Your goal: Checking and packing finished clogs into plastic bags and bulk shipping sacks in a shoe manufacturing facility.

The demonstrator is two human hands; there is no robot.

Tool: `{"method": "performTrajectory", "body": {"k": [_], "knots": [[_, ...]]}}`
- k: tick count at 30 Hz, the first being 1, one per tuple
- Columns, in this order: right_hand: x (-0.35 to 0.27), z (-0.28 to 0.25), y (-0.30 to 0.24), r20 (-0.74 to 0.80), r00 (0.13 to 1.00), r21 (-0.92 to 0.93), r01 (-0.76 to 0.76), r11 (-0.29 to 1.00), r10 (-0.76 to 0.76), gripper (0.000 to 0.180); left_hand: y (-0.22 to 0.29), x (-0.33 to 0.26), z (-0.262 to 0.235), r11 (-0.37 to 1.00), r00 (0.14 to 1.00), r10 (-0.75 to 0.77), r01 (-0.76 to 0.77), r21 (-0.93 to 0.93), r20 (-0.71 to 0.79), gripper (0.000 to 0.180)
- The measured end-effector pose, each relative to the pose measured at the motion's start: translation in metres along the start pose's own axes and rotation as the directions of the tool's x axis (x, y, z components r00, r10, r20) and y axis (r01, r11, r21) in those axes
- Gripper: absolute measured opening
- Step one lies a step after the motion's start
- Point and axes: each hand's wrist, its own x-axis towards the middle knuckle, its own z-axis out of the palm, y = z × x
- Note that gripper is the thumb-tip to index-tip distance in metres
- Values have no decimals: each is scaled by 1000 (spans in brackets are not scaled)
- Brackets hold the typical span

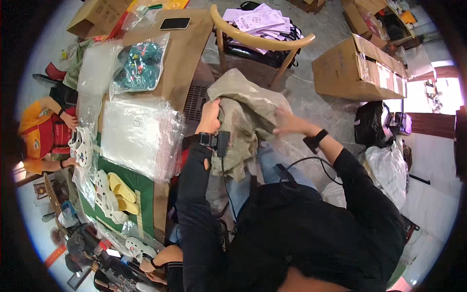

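I have the grey-green cloth (245, 114) bunched in front of me, just above my knees, at about twelve o'clock from my chest. My left hand (210, 117) is closed on its left upper edge, fingers curled tight into the fabric. My right hand (288, 124) lies on the cloth's right side at about two o'clock, fingers together and stretched flat against it; whether the thumb is pinching underneath I cannot tell.

To handle it well, I judge I should keep the left grip firm as the anchor and smooth with the flat right hand away from it, so the folds open instead of bunching. The lower part hangs down between my arms, near the black cable (296, 163) that loops across my lap, and it could snag there.

Around me: a stack of clear plastic bags (138, 136) lies on the table (185, 53) at nine o'clock, just beside my left forearm, close enough that a swing of the cloth might drag it. Further at ten o'clock is a bagged teal item (141, 65), and a phone (175, 23) beyond it. A wooden chair (262, 41) stands at twelve o'clock, right behind the cloth, limiting how far I can spread it forward. A cardboard box (357, 70) sits at two o'clock, well apart. Yellow slippers (121, 192) lie at eight o'clock, where another person's hands (70, 121) work on white shoes.
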Motion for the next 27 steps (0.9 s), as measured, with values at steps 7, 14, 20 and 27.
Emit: {"method": "performTrajectory", "body": {"k": [7,14,20,27], "knots": [[56,60,-33,55,998,373,-7,928,-15,80,31,36,59,995,998,-27,33,-92,60,24],[136,-36,-52,-20,1000,301,-10,954,17,29,46,10,10,848,954,250,-299,437,166,62],[157,-46,-74,57,982,197,168,966,-182,33,-18,-13,6,758,971,146,-232,609,187,103],[136,-14,-95,173,874,9,460,888,-454,26,-96,3,-3,351,916,360,40,935,-175,77]]}}
